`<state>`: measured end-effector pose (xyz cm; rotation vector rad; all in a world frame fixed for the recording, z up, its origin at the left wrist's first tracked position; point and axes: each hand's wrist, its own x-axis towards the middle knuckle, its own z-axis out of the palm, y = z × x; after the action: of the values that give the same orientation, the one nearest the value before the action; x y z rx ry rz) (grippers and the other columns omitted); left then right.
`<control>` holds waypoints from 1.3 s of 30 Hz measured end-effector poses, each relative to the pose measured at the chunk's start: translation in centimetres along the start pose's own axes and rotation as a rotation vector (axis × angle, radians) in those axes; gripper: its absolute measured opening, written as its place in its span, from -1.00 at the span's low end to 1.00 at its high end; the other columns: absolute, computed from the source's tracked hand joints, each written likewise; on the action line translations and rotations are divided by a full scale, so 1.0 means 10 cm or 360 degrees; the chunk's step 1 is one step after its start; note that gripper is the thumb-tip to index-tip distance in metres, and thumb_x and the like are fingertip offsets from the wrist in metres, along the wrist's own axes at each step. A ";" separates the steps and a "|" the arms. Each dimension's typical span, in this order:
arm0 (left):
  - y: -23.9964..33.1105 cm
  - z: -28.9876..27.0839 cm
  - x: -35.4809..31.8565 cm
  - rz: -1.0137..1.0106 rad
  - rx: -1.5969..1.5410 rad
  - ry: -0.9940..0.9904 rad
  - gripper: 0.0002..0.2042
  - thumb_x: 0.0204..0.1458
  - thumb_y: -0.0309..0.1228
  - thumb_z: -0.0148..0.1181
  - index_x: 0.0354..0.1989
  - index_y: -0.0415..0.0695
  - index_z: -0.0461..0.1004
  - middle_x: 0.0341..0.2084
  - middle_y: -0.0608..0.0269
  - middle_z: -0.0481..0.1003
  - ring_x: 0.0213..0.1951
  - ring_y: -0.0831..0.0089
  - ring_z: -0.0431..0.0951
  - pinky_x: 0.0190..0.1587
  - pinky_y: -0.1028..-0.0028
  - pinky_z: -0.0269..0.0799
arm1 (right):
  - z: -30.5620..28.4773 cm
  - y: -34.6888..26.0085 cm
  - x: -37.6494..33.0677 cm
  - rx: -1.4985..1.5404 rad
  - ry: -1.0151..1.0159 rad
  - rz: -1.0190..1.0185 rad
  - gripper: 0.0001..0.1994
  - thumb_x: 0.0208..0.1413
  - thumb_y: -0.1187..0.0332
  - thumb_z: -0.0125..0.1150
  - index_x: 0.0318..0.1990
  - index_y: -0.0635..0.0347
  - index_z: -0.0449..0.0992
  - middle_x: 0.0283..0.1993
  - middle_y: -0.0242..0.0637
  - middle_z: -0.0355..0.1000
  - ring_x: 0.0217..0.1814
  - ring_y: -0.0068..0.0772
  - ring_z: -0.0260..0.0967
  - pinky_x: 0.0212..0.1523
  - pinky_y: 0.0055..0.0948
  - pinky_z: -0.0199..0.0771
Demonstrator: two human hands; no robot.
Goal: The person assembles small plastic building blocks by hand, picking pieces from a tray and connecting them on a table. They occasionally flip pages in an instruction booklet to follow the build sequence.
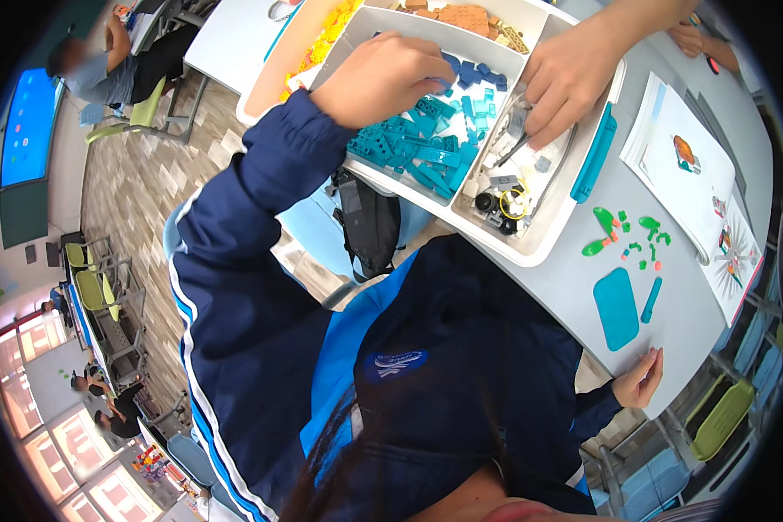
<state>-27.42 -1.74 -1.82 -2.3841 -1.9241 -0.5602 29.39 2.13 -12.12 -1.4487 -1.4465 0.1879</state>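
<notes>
Head view: left hand (384, 80) curled over blue bricks (471, 75), right hand (639, 380) narrow; I cannot tell their contents. Badge (397, 364) bears lettering.

The tray (531, 253) is coloured white; teal, navy and yellow are seen among the bricks (441, 155). The navy sleeve (257, 187) is striped white and blue.

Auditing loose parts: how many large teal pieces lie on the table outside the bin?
2: a rounded plate below the small green pieces, and a narrow bar just right of that plate. Others could be hidden under the booklet.
</notes>
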 end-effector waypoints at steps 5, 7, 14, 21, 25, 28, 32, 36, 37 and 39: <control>-0.17 0.17 -0.01 0.0180 0.0278 -0.0247 -0.87 -0.06 -0.40 0.32 -0.31 -0.05 0.62 -0.31 0.38 0.52 -0.19 0.36 0.51 -0.01 0.36 0.31 | 0.09 0.07 0.09 -0.0047 -0.0065 -0.0077 -0.82 0.17 0.49 0.26 -0.13 0.44 0.62 -0.27 -0.11 0.58 -0.40 -0.48 0.44 -0.36 -0.56 0.48; -0.19 0.24 0.11 0.0255 0.0257 -0.0253 -0.88 -0.09 -0.41 0.27 -0.35 -0.05 0.62 -0.31 0.36 0.53 -0.13 0.38 0.53 -0.02 0.37 0.31 | 0.04 0.01 0.03 -0.0098 -0.0012 -0.0029 -0.81 0.17 0.51 0.26 -0.11 0.42 0.61 -0.28 -0.12 0.58 -0.42 -0.51 0.43 -0.38 -0.57 0.47; -0.16 0.29 0.12 0.0212 0.0154 -0.0181 -0.88 -0.09 -0.50 0.27 -0.34 -0.08 0.59 -0.34 0.33 0.50 -0.24 0.29 0.46 -0.10 0.36 0.32 | 0.01 -0.10 0.13 -0.0157 -0.0340 -0.0135 -0.82 0.14 0.55 0.26 -0.10 0.35 0.62 -0.21 -0.18 0.58 -0.29 -0.47 0.47 -0.21 -0.51 0.49; 0.53 -0.22 0.12 -0.0117 -0.0178 0.0184 -0.86 -0.01 -0.64 0.23 -0.25 -0.22 0.53 -0.28 0.20 0.57 -0.26 0.31 0.53 -0.11 0.44 0.42 | 0.18 -0.44 0.38 -0.0255 -0.0876 -0.0501 -0.80 0.03 0.54 0.33 -0.15 0.26 0.65 -0.07 -0.16 0.53 -0.06 -0.24 0.45 -0.03 -0.36 0.44; 1.33 -0.39 -0.20 -0.0588 -0.1125 0.0816 -0.94 0.11 -0.66 0.16 -0.27 -0.30 0.51 -0.34 -0.03 0.57 -0.32 0.25 0.63 0.02 0.20 0.50 | 0.27 -0.47 0.63 -0.0196 -0.0884 -0.0538 -0.82 0.02 0.52 0.34 -0.19 0.25 0.66 -0.09 -0.19 0.53 -0.07 -0.25 0.45 -0.05 -0.37 0.45; 1.71 -0.19 -0.28 -0.0116 -0.1673 0.0546 -0.91 0.07 -0.62 0.24 -0.25 -0.28 0.53 -0.34 -0.14 0.58 -0.30 0.16 0.66 0.00 0.05 0.53 | 0.26 -0.69 0.78 -0.0158 -0.0935 -0.0704 -0.83 -0.03 0.53 0.35 -0.22 0.26 0.65 -0.09 -0.20 0.53 -0.07 -0.22 0.45 -0.06 -0.35 0.44; 2.45 0.34 -0.09 -0.0141 -0.1934 0.0527 -0.85 -0.01 -0.67 0.28 -0.24 -0.27 0.59 -0.38 0.01 0.60 -0.28 0.16 0.66 -0.06 0.23 0.55 | 0.55 -1.06 0.95 0.0057 -0.1227 -0.1067 -0.80 -0.05 0.53 0.35 -0.21 0.24 0.63 -0.14 -0.21 0.50 -0.10 -0.15 0.43 -0.10 -0.28 0.45; 2.74 0.76 0.20 -0.0488 -0.1592 0.0404 -0.75 0.05 -0.73 0.12 -0.13 -0.24 0.59 -0.29 0.02 0.55 -0.30 0.29 0.59 -0.15 0.41 0.48 | 0.98 -1.08 0.91 0.0189 -0.1413 -0.1265 -0.82 -0.03 0.47 0.34 -0.21 0.22 0.61 -0.23 -0.24 0.46 -0.13 -0.14 0.37 -0.10 -0.22 0.41; 2.72 0.94 0.26 -0.0466 -0.1427 0.0494 -0.71 0.03 -0.76 0.11 -0.09 -0.25 0.58 -0.28 0.03 0.54 -0.28 0.30 0.57 -0.19 0.46 0.46 | 1.05 -1.06 0.89 0.0158 -0.1404 -0.1287 -0.83 -0.02 0.46 0.33 -0.23 0.22 0.61 -0.25 -0.25 0.46 -0.14 -0.15 0.36 -0.10 -0.23 0.40; 2.66 1.18 0.34 -0.0525 -0.1326 0.0548 -0.68 -0.01 -0.84 0.03 -0.13 -0.28 0.56 -0.25 0.06 0.52 -0.25 0.27 0.57 -0.19 0.47 0.45 | 1.19 -1.02 0.85 0.0120 -0.1372 -0.1340 -0.86 0.00 0.43 0.32 -0.26 0.21 0.62 -0.27 -0.28 0.45 -0.14 -0.18 0.34 -0.08 -0.24 0.37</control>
<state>1.52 -1.95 -6.53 -2.0470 -2.1892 -1.9717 16.51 12.70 -5.72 -0.5714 -2.5852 0.3453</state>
